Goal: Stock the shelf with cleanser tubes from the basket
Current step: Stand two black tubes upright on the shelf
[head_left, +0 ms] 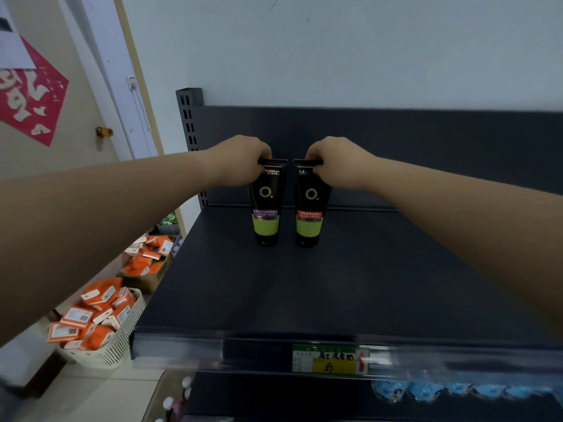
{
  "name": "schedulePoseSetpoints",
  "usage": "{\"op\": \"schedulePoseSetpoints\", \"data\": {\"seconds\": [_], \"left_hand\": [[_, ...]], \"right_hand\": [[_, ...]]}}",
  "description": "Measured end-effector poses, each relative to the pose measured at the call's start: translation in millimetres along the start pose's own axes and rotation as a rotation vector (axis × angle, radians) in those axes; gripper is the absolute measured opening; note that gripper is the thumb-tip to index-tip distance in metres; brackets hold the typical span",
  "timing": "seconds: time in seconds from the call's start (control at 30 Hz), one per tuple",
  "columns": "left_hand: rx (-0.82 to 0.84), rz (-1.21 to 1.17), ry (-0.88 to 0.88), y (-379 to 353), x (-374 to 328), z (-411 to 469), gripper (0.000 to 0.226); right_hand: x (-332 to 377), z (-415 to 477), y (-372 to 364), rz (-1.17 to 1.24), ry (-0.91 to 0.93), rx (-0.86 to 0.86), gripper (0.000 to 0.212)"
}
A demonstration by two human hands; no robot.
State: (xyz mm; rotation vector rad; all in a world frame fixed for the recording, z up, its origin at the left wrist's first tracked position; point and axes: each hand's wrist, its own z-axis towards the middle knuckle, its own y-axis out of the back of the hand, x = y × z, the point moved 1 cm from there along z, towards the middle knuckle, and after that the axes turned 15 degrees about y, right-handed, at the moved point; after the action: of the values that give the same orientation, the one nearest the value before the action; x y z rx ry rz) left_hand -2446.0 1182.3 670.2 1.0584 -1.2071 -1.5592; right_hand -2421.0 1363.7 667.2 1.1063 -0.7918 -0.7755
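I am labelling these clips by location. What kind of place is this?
Probably a small shop: a metal shelf with a price label on its rail, the purple-band tube and orange-band tube upright on it, and a basket of orange packs on the floor.

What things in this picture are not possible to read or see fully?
Head view only:
- Brand name on the left tube: the left hand covers its start.
- Brand name on the right tube: the right hand covers most of it.
- Handwriting on the price label: blurred.
- The blue packets: blurred, partly hidden by the shelf above.
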Motion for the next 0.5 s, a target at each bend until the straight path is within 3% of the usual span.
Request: {"op": "schedulePoseSetpoints", "data": {"seconds": [0.3, 0.5], "left_hand": [[-0.022, 0.000, 0.012, 4, 1, -6, 0.024], [-0.054, 0.061, 0.056, 10, 14, -30, 0.040]], "right_hand": [[7, -5, 4, -0.063, 0.056, -0.037, 0.039], [30, -9, 7, -0.141, 0.115, -0.039, 0.042]]}}
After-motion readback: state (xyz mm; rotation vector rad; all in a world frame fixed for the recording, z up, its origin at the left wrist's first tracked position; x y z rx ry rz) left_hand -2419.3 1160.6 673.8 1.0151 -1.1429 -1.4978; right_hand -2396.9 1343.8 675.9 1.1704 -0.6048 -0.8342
